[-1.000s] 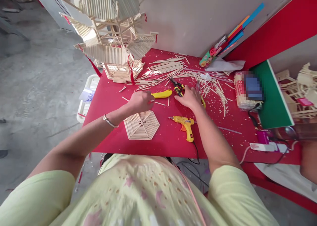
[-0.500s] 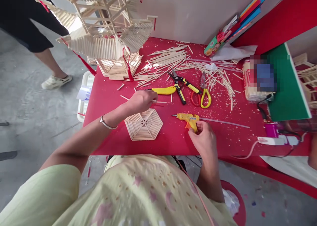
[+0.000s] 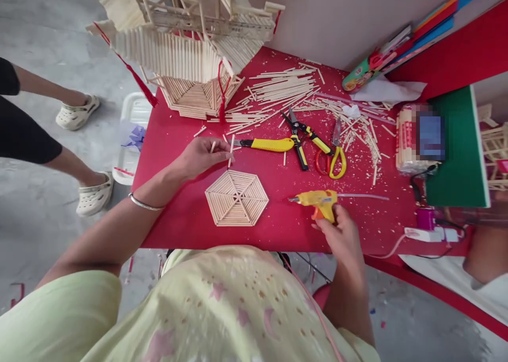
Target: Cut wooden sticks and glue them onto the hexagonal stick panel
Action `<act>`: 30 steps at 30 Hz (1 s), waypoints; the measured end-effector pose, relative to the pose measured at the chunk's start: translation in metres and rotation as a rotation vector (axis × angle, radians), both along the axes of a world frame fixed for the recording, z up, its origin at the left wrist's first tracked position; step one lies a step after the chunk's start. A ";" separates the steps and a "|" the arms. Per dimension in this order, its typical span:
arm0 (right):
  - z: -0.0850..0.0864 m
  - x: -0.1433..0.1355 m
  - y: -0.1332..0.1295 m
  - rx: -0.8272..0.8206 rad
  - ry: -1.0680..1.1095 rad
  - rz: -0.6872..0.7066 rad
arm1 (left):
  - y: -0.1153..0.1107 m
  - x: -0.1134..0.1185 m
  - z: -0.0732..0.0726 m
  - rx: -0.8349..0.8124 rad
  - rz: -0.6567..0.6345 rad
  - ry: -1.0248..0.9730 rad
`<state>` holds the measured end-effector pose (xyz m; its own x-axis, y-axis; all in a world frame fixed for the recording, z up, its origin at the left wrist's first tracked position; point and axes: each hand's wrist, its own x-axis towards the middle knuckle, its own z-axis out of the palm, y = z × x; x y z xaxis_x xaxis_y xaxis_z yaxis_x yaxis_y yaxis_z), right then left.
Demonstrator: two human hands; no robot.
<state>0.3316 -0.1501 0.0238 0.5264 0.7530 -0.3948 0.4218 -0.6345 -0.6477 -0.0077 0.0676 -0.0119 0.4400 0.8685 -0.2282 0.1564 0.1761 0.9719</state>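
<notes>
My left hand (image 3: pixel 206 156) is closed in a pinch above the red table, with a short wooden stick (image 3: pixel 232 149) standing up at its fingertips. Just to the right of that hand lies a flat panel (image 3: pixel 222 206) of wooden sticks, set in triangular sections around a small central gap. My right hand (image 3: pixel 342 227) is wrapped round the handle of a yellow hot glue gun (image 3: pixel 317 198). Its nozzle points left towards the panel, and a clear glue stick (image 3: pixel 365 196) juts from its back. A yellow utility knife (image 3: pixel 272 144) lies beyond the panel.
Pliers (image 3: pixel 299 139) and red-and-yellow-handled scissors (image 3: pixel 337 155) lie behind the glue gun, near loose sticks (image 3: pixel 283 89). A tall stick-built pagoda (image 3: pixel 166 55) stands at the back left. A power strip (image 3: pixel 423 235) is at the right. Another person's legs (image 3: pixel 47 87) are at the left.
My left hand has drawn back left from above the panel, and the stick there now stands more upright. My right hand has moved slightly right and gripped the glue gun more fully.
</notes>
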 end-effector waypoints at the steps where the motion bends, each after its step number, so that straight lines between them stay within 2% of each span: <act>1: 0.004 -0.007 0.001 0.089 0.078 -0.034 | 0.001 0.001 0.000 0.002 0.006 -0.007; 3: 0.013 -0.023 0.007 0.237 0.081 -0.045 | 0.002 0.003 0.001 0.022 0.014 0.000; 5: 0.021 -0.040 0.020 0.316 -0.024 0.021 | 0.002 0.003 0.002 0.044 0.034 0.021; 8: 0.024 -0.063 0.046 0.316 -0.097 0.267 | -0.001 0.000 0.005 0.079 0.056 0.099; 10: 0.018 -0.077 0.065 0.282 -0.203 0.416 | -0.003 -0.002 0.007 0.081 0.055 0.150; 11: 0.013 -0.083 0.073 0.266 -0.292 0.447 | -0.003 -0.003 0.008 0.068 0.047 0.161; 14: -0.005 -0.097 0.089 0.220 -0.502 0.441 | -0.002 -0.003 0.007 0.014 0.020 0.136; 18: -0.024 -0.104 0.095 0.205 -0.609 0.485 | 0.000 -0.003 0.004 -0.039 0.021 0.109; 22: -0.028 -0.103 0.097 0.220 -0.680 0.541 | 0.002 -0.004 0.003 -0.052 0.041 0.105; 30: -0.028 -0.103 0.101 0.203 -0.671 0.567 | 0.002 -0.004 0.003 -0.026 0.019 0.107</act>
<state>0.2287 -0.0490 -0.0045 0.1268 0.9914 0.0308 0.9662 -0.1164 -0.2301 -0.0115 0.0691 -0.0089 0.3953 0.8697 -0.2957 0.2549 0.2054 0.9449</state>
